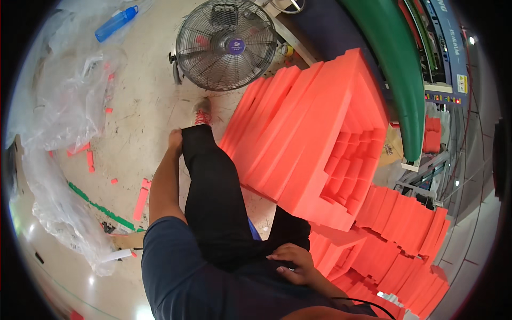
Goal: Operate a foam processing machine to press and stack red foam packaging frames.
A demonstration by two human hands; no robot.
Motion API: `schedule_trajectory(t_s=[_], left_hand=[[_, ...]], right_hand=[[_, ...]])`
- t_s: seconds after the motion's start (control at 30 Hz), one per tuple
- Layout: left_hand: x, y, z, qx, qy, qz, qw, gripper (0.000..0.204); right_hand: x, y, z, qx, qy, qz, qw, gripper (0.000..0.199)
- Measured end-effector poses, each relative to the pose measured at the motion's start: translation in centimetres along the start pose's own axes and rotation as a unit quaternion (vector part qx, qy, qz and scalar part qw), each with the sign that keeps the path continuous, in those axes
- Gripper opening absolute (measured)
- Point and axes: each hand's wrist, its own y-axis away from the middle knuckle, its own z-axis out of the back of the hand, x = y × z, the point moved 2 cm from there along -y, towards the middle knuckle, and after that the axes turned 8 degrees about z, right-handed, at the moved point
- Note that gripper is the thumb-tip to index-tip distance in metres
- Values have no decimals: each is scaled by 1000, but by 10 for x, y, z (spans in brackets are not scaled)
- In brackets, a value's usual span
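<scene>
My left arm reaches down along my leg, and my left hand (pixel 175 140) lies against the side of my left knee. Its fingers are too hidden to read. Over my lap is my right hand (pixel 296 263), thumb and fingers apart, with nothing visible in it. Just ahead and to the right of it leans a tall stack of orange-red foam trays (pixel 288 144). The end tray shows rows of small square hollows. Neither hand touches this stack. More orange-red foam pieces (pixel 394 218) are piled at the lower right.
A round floor fan (pixel 226 45) stands beyond my shoe. Clear plastic sheeting (pixel 69 106) and a blue bottle (pixel 116 24) lie on the left. Foam scraps (pixel 141 200) and a green strip (pixel 101 207) litter the floor. A machine with a green curved cover (pixel 402 69) stands at the right.
</scene>
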Motion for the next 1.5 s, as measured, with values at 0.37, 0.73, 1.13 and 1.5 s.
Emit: schedule_trajectory(t_s=[0.37,0.73,1.13,1.5], left_hand=[[-46,116,113,247,14,139,959,34],[-210,306,55,72,-299,-358,882,24],[-123,469,177,53,-345,-528,774,24],[-25,526,267,216,-76,-261,938,39]], right_hand=[[30,-104,-28,-53,-23,151,987,26],[-97,-161,-80,-243,146,115,952,74],[-129,-74,-110,-120,162,151,968,19],[-41,76,-108,90,18,114,989,56]])
